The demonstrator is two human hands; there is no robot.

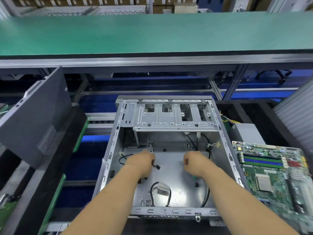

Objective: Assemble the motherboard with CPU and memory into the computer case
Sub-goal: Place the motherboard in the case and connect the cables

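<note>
An open grey metal computer case [225, 143] lies on its side in front of me, its inner floor bare apart from loose black cables. My left hand [142, 162] is inside the case with fingers curled round a black cable with a small connector [156, 166]. My right hand [194, 162] is also inside, fingers curled, and what it holds is hidden. A green motherboard [271, 175] with blue and green memory slots and a CPU socket lies to the right of the case, outside it.
A drive cage [174, 116] spans the far part of the case. A labelled black cable loop [162, 189] lies on the case floor near me. A dark side panel [33, 116] leans at left. A green conveyor belt [152, 34] runs behind.
</note>
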